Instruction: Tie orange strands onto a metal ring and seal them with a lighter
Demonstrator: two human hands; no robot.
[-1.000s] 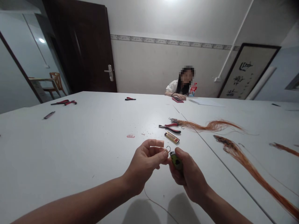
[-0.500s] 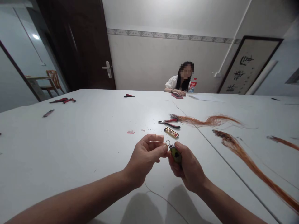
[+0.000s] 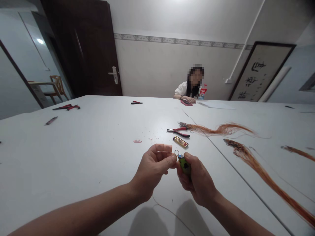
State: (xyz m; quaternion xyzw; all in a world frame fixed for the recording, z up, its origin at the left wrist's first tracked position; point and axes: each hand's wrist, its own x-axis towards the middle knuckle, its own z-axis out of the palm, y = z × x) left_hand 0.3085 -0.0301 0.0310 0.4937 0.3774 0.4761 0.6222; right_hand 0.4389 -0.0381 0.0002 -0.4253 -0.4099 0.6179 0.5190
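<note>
Between the thumb and fingertips of my left hand [image 3: 155, 164] a small dark fish hook [image 3: 176, 152] is pinched, its bend sticking up. A thin line [image 3: 169, 209] trails below that hand toward the front edge. My right hand [image 3: 197, 177] is wrapped round a green lighter [image 3: 185, 165], thumb at its top. A small bluish glow shows at the lighter's tip, close beside the hook. Just beyond both hands lie a gold striped lighter [image 3: 180, 142] and red-and-black pliers [image 3: 179, 131].
Bundles of orange line with hooks [image 3: 219, 129] lie to the right, one longer bundle [image 3: 261, 170] nearer me. More pliers [image 3: 67, 107] rest at far left, small red-handled cutters [image 3: 136, 102] at the back. Across the white table [image 3: 86, 137] a person [image 3: 182, 90] sits by a phone [image 3: 186, 103].
A bluish glow has appeared at the green lighter's tip, and my right thumb sits slightly lower on it. The whole view has shifted a little; both hands keep their grips.
</note>
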